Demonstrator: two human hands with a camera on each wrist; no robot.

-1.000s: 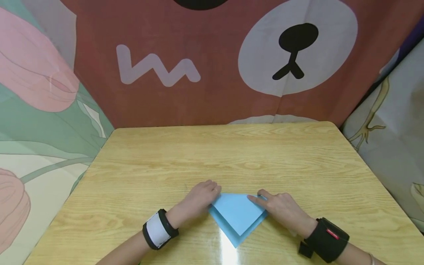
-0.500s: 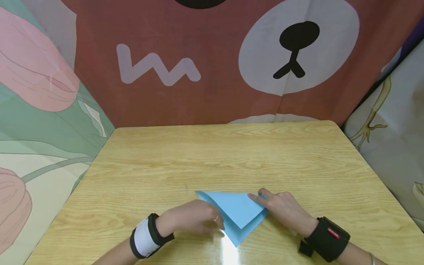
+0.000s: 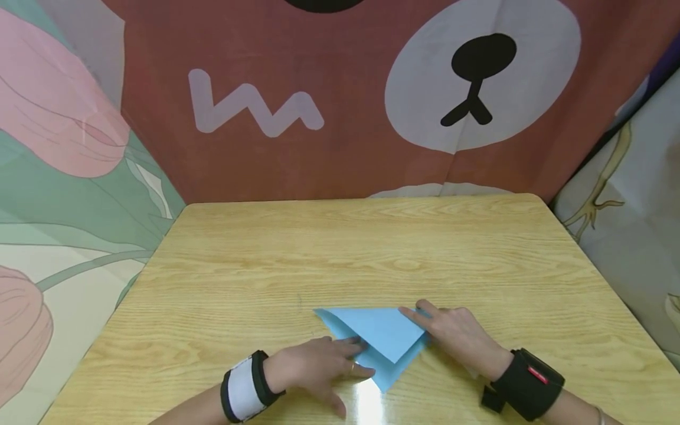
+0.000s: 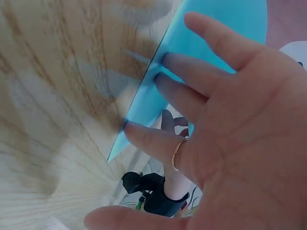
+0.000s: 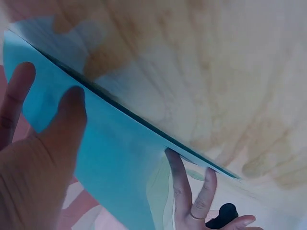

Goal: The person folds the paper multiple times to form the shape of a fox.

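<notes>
Folded blue paper (image 3: 385, 330): on the desk (image 3: 340, 254), long fold facing away.
Left hand (image 3: 320, 363): fingers spread, tips on the lower layer, apparently steadying it.
Right hand (image 3: 461, 333): fingers apart, pressing the right corner, likely anchoring the fold.

The right fingers (image 3: 415, 317) apparently hide one corner of the blue paper (image 3: 377, 328).

A wood-grained table (image 3: 340, 254) with rounded far corners carries one folded sheet of blue paper (image 3: 379, 327).
</notes>
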